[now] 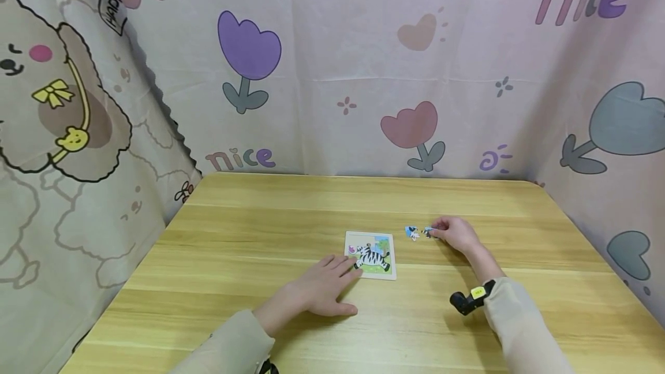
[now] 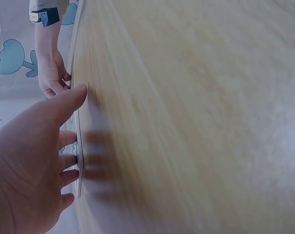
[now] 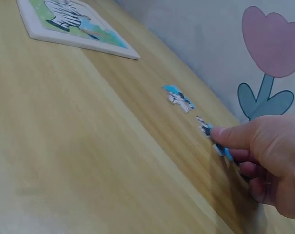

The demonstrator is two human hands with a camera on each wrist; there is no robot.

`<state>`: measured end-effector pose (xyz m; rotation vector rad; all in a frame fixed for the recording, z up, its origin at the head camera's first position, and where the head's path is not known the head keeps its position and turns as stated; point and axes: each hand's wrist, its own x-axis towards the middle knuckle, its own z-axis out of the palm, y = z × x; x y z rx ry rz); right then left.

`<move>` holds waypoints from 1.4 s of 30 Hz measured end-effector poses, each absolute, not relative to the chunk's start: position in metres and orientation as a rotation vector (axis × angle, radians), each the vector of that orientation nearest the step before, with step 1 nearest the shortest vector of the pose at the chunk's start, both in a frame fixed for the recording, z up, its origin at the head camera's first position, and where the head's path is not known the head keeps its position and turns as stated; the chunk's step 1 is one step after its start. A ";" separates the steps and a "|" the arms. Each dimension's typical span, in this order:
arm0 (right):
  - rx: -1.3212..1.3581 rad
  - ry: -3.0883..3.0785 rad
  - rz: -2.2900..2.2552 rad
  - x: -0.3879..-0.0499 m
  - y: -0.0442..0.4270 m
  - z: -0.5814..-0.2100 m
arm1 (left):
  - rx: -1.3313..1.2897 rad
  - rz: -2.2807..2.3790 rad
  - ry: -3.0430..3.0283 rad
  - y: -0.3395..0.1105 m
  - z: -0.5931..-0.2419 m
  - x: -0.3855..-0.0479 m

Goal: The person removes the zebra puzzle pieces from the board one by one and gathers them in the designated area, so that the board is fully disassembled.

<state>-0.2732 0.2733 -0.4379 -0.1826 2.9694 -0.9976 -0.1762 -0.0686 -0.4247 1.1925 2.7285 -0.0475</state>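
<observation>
Right of centre, the right hand (image 1: 456,234) pinches a jigsaw piece (image 3: 205,127), a pick-up by the look of it; a careful lift seems called for. Mid-frame, the left hand (image 1: 326,286) spreads over the edge of the zebra puzzle (image 1: 373,256).

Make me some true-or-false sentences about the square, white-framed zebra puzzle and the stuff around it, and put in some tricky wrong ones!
1. The left hand reaches onto the square, white-framed zebra puzzle. True.
2. The right hand lies flat on that puzzle. False: it pinches a small, flat, black, white and blue piece away from the puzzle.
3. A second flat, blue, black and white piece lies on the yellow-brown wood-grain table, apart from the puzzle. True.
4. Both long sleeves are dark green. False: they are pale beige.
5. A purple tulip is printed on the pale cloth behind the table. True.
</observation>
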 end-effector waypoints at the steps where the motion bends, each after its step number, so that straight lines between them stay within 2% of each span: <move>1: -0.185 2.973 -0.991 -0.273 0.273 -0.438 | 1.192 -0.048 2.728 -0.069 -0.425 -0.176; 16: -0.181 3.019 -1.079 -0.270 0.270 -0.435 | 1.194 -0.085 2.734 -0.068 -0.427 -0.176; 33: -0.434 2.953 -1.261 -0.251 0.204 -0.427 | 1.201 -0.084 2.733 -0.067 -0.426 -0.176; 42: -0.370 2.905 -1.274 -0.238 0.176 -0.436 | 1.186 -0.082 2.730 -0.067 -0.427 -0.176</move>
